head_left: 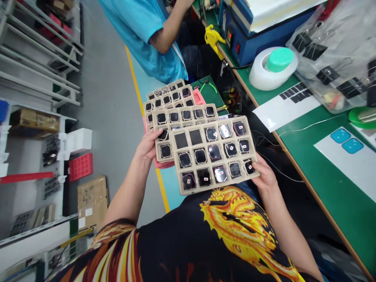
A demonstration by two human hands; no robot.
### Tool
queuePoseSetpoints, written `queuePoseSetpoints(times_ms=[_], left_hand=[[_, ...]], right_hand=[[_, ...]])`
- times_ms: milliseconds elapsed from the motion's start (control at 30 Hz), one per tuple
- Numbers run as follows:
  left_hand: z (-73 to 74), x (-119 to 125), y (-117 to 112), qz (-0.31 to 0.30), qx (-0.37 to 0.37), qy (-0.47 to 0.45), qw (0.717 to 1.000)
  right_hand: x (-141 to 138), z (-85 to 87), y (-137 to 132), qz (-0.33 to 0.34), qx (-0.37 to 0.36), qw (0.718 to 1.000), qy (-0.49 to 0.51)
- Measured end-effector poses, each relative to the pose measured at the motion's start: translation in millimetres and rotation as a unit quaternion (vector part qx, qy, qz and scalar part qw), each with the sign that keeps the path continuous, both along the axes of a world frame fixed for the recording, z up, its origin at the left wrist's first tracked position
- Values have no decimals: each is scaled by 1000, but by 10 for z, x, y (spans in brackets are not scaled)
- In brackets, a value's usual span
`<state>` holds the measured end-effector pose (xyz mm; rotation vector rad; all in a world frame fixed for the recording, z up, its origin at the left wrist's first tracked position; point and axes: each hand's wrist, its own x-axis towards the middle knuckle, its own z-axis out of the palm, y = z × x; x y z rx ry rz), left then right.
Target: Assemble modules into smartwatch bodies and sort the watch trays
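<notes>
I hold a fanned stack of beige compartment trays above my lap. The top tray carries several small square black watch screens, some with red-and-white stickers. My right hand grips that tray's near right corner, thumb on the rim. My left hand is closed on the left edge of the second tray, thumb over a compartment. More trays of the same parts stick out behind, with a pink tray under them.
A green workbench runs along my right, bearing a blue machine, a tape roll, a bag of binder clips and white sheets. A person in a blue shirt stands ahead. Shelving with boxes lines the left.
</notes>
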<state>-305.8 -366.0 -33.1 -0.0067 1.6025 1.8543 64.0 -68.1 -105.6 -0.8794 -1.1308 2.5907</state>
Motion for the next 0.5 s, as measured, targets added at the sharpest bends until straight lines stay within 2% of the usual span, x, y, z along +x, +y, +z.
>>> queuePoseSetpoints(times_ms=[133, 233, 333, 500], left_hand=[[56, -93, 76, 31, 41, 67, 996], [180, -413, 69, 73, 63, 123, 988], [448, -927, 18, 112, 91, 201, 969], [1004, -1726, -87, 74, 80, 291, 951]], right_hand=[[166, -35, 14, -26, 4, 1000, -5], [226, -18, 1, -32, 13, 999, -10], [243, 9, -25, -22, 25, 999, -20], [240, -1, -34, -14, 39, 999, -22]])
